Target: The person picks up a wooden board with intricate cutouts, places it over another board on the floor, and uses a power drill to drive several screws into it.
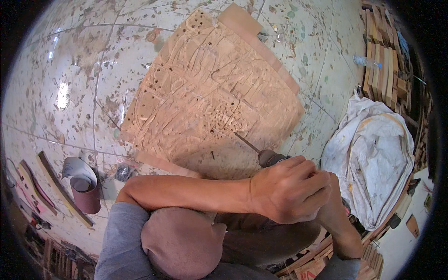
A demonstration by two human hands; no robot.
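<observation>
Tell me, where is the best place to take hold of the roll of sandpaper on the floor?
Probably around its round body: the sandpaper roll stands upright, open end up, a loose sheet curling behind. Come from the front right, where bare floor shows; wooden strips crowd its left. Both hands are on the drill.

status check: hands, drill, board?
Left hand wrapped over right hand, both gripping the drill. Bit tip on the carved wooden board, beside a cluster of holes. Nothing blocking the bit.

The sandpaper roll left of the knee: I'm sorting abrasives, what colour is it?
Reddish-brown, with a pale inner face, seen in the head view: sandpaper roll.
</observation>
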